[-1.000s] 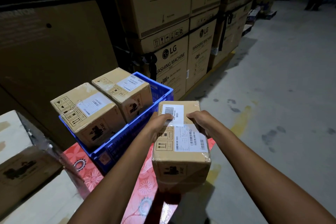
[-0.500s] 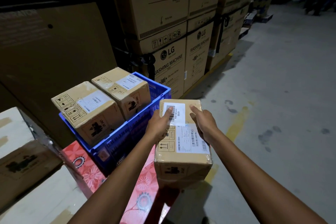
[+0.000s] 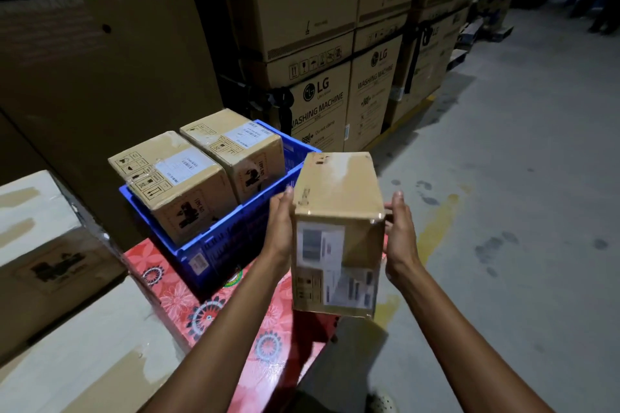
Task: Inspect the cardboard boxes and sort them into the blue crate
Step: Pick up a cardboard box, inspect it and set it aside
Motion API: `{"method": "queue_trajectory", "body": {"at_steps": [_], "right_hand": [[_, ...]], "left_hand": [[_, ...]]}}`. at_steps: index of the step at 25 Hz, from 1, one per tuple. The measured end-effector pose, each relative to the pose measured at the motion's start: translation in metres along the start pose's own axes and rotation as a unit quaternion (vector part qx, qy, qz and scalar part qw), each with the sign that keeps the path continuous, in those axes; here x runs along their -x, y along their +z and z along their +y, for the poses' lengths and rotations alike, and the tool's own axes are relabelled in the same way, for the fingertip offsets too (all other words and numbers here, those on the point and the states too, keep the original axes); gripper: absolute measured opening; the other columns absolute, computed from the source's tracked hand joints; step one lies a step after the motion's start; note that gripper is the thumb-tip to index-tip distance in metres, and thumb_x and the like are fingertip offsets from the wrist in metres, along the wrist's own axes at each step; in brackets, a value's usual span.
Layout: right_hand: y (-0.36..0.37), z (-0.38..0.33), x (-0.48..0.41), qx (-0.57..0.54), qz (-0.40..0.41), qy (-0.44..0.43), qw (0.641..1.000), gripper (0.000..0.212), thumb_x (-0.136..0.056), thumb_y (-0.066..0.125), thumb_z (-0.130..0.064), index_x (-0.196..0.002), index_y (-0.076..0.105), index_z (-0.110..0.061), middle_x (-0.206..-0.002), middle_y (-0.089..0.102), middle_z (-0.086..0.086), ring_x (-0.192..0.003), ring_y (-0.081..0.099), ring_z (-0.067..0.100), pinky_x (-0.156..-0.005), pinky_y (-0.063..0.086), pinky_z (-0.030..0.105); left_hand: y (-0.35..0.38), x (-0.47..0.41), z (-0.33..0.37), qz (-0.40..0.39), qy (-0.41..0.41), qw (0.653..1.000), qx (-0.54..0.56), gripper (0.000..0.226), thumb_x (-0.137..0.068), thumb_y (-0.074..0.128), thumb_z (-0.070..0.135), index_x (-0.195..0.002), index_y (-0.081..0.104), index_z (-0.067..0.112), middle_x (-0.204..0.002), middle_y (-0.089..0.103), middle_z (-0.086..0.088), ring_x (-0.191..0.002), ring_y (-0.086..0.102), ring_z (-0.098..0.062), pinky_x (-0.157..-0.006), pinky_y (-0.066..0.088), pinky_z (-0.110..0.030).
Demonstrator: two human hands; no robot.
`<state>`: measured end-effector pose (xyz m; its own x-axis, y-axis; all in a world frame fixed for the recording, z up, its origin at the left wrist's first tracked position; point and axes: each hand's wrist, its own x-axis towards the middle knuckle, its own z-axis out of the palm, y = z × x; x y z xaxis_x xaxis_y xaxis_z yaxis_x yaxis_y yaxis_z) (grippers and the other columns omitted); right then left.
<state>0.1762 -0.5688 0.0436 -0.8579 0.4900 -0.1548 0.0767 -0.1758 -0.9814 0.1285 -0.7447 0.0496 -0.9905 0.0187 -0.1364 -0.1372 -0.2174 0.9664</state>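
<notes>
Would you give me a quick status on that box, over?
Left grip, right grip flat on sides of brown rectangular cardboard box, held up. To its left, blue plastic crate holds two taped cardboard boxes. No obstruction seen.

Small brown cardboard box (image 3: 339, 198) with white labels, pressed between left hand (image 3: 280, 228) and right hand (image 3: 401, 235), labelled face toward the viewer, plain taped face up, just right of the blue plastic crate (image 3: 214, 245); the crate sits at the far end of the red floral top (image 3: 268, 329), holding two similar labelled boxes upright, side by side: the nearer box (image 3: 171, 178) and the farther box (image 3: 235, 147).
</notes>
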Motion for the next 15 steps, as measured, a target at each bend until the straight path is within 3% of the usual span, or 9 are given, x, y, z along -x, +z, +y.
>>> {"method": "queue_trajectory", "body": {"at_steps": [3,5,7,10,13,15], "right_hand": [[-0.015,0.041,0.003,0.024,-0.017,0.025,0.999,0.063,-0.098,0.043,-0.07,-0.108,0.068,-0.013,-0.105,0.072,0.009,-0.094,0.068,0.022,-0.078,0.052,0.035],[-0.026,0.065,0.004,0.08,-0.006,0.043,0.996,0.076,-0.083,0.043,-0.087,-0.11,0.068,-0.021,-0.093,0.069,-0.001,-0.083,0.066,0.018,-0.072,0.05,0.035],[-0.036,0.081,0.001,0.115,0.003,0.071,0.991,0.067,-0.072,0.043,-0.092,-0.086,0.057,-0.028,-0.075,0.048,-0.008,-0.064,0.047,0.011,-0.058,0.037,0.032],[-0.037,0.081,-0.004,0.145,-0.008,0.093,0.985,0.047,-0.085,0.044,-0.079,-0.073,0.038,-0.035,-0.071,0.036,-0.01,-0.059,0.035,0.009,-0.054,0.026,0.03],[-0.034,0.071,-0.015,0.148,-0.017,0.082,0.985,0.037,-0.104,0.043,-0.055,-0.075,0.042,-0.032,-0.069,0.043,-0.008,-0.057,0.04,0.009,-0.054,0.029,0.029],[-0.03,0.065,-0.029,0.147,-0.021,0.08,0.986,0.036,-0.107,0.039,-0.052,-0.093,0.06,-0.027,-0.085,0.065,0.0,-0.074,0.063,0.018,-0.063,0.043,0.031]], "left_hand": [[-0.01,0.01,-0.047,-0.009,-0.062,0.998,-0.006,0.027,-0.106,0.046,0.041,-0.114,0.055,0.016,-0.13,0.063,-0.017,-0.109,0.063,-0.023,-0.085,0.05,-0.035],[-0.013,0.018,-0.067,-0.027,-0.085,0.996,-0.017,0.034,-0.106,0.045,0.041,-0.128,0.054,0.017,-0.143,0.056,-0.012,-0.124,0.059,-0.019,-0.105,0.048,-0.039],[-0.013,0.021,-0.074,-0.035,-0.115,0.992,-0.031,0.037,-0.107,0.042,0.044,-0.133,0.053,0.021,-0.145,0.056,-0.009,-0.128,0.058,-0.02,-0.111,0.045,-0.045],[-0.013,0.015,-0.072,-0.045,-0.165,0.984,-0.056,0.043,-0.107,0.037,0.051,-0.138,0.052,0.024,-0.131,0.067,-0.006,-0.114,0.068,-0.021,-0.088,0.057,-0.036],[-0.008,0.006,-0.055,-0.056,-0.168,0.98,-0.087,0.041,-0.11,0.029,0.047,-0.114,0.063,0.025,-0.082,0.078,0.009,-0.073,0.073,-0.005,-0.056,0.053,-0.02],[-0.002,-0.01,-0.044,-0.046,-0.17,0.978,-0.11,0.043,-0.109,0.028,0.049,-0.111,0.063,0.025,-0.089,0.075,0.009,-0.081,0.07,-0.007,-0.066,0.052,-0.025]]}}
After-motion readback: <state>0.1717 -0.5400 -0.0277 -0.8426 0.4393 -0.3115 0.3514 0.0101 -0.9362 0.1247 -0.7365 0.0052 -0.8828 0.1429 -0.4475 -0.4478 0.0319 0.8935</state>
